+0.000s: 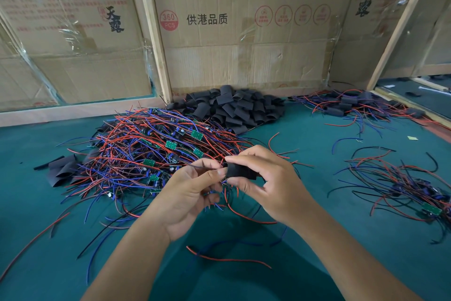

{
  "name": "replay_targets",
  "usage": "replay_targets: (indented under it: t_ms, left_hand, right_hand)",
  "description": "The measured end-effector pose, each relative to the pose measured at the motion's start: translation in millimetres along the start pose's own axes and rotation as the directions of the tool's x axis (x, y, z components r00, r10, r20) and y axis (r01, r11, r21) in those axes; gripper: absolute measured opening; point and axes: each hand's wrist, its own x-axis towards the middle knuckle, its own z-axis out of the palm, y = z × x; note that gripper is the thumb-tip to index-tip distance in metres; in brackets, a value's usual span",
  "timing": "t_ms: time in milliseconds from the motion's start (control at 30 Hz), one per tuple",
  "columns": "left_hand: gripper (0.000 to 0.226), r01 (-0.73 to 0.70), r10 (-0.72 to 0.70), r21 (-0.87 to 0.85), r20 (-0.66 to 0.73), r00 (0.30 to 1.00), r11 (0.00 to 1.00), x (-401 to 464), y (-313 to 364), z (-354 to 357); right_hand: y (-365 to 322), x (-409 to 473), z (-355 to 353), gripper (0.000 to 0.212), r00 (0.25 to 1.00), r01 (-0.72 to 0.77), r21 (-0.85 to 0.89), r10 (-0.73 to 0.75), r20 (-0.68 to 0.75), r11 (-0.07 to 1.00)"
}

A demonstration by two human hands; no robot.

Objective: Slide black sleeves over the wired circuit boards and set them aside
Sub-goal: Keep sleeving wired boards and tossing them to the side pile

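At frame centre, the right hand point(273, 183) pinches a black sleeve point(240, 173) between thumb and fingers, while the left hand point(192, 193) pinches thin wires point(202, 167) entering it; the board itself seems hidden inside. Behind lie the unsleeved boards pile point(158, 151) and sleeve heap point(234, 107) on the green bench point(317, 247).

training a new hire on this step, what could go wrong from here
The loose red and blue wires hanging beneath the black sleeve could snag on the big tangled pile of wired green circuit boards right behind both hands. The right hand pinches the sleeve flat, which may block the board from entering.
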Motion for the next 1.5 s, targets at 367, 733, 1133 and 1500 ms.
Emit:
replay_targets:
  t_ms: [367, 733, 1133, 1500]
  left_hand:
    - [0.041, 0.080, -0.081, -0.152, -0.001, 0.997, 0.985, 1.5, -6.1, 4.3]
    - [0.030, 0.075, -0.069, -0.112, 0.051, 0.996, 0.991, -0.4, -3.9, -0.3]
    - [0.014, 0.062, -0.059, -0.100, 0.029, 0.998, 0.993, 2.8, -8.9, 0.9]
    - [0.018, 0.101, -0.099, -0.183, 0.022, 0.995, 0.978, 10.2, -18.2, 3.1]
  right_hand:
    - [-6.5, -0.5, -0.6, 0.040, 0.997, 0.063, -0.081, -0.060, 0.039, 0.995]
    - [-11.0, 0.0, -6.1, 0.039, 0.993, 0.058, -0.086, -0.049, 0.104, 0.995]
    - [-7.6, -0.6, -9.8, 0.023, 0.989, 0.095, -0.115, -0.081, 0.124, 0.989]
    - [-0.8, 14.2, -46.8, 0.021, 0.996, -0.022, -0.284, 0.046, 0.079, 0.959]
